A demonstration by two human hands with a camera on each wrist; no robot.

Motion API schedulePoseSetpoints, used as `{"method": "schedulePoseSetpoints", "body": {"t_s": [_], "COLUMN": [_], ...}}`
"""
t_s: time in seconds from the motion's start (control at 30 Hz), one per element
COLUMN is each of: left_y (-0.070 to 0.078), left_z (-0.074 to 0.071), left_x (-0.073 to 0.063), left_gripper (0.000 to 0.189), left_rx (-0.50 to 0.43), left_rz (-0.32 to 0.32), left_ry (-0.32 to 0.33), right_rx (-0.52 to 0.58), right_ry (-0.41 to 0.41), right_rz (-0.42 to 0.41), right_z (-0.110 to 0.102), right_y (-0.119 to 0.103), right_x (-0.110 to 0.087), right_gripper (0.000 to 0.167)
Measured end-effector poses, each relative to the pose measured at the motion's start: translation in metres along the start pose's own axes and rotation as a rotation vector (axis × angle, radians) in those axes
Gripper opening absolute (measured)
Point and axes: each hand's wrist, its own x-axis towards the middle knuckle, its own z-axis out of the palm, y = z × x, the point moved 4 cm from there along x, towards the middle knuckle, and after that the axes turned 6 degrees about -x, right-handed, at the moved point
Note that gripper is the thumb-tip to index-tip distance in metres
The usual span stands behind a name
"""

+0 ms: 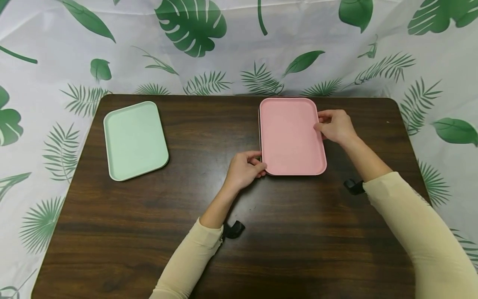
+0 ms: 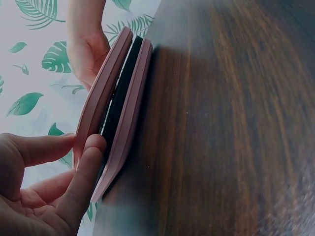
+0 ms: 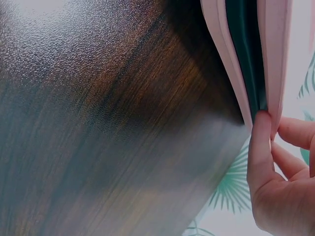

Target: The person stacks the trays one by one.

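A pink rectangular tray [image 1: 291,137] tops a stack at the back right of the table. The left hand [image 1: 244,168] pinches its edge near the front-left corner, thumb on the upper side. At the right edge, the right hand [image 1: 337,126] pinches the same tray between thumb and fingers. Under it the left wrist view shows a dark green tray [image 2: 120,93], and below that a second pink tray [image 2: 138,88] lying on the table. A narrow gap runs between the top tray and the dark green one. In the right wrist view, a fingertip overlaps the dark green tray's end.
A light green tray [image 1: 136,141] lies slightly turned at the back left of the dark wood table [image 1: 194,199]. Behind the table hangs a white cloth [image 1: 231,50] with green leaf prints. Both wrists wear black camera mounts [image 1: 234,229].
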Motion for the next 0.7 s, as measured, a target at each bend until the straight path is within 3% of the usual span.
{"method": "schedulePoseSetpoints", "body": {"t_s": [0.57, 0.7], "left_y": [0.0031, 0.0049], "left_z": [0.0002, 0.0005], "left_x": [0.0000, -0.0001], "left_gripper": [0.042, 0.042], "left_rx": [0.334, 0.373], "left_rz": [0.077, 0.081], "left_ry": [0.046, 0.053], "right_rx": [-0.022, -0.025], "right_ry": [-0.014, -0.014], "right_rz": [0.017, 0.017], "right_z": [0.0029, 0.0029], "right_y": [-0.0001, -0.0002], "right_x": [0.0014, 0.0021], "right_gripper": [0.043, 0.043]}}
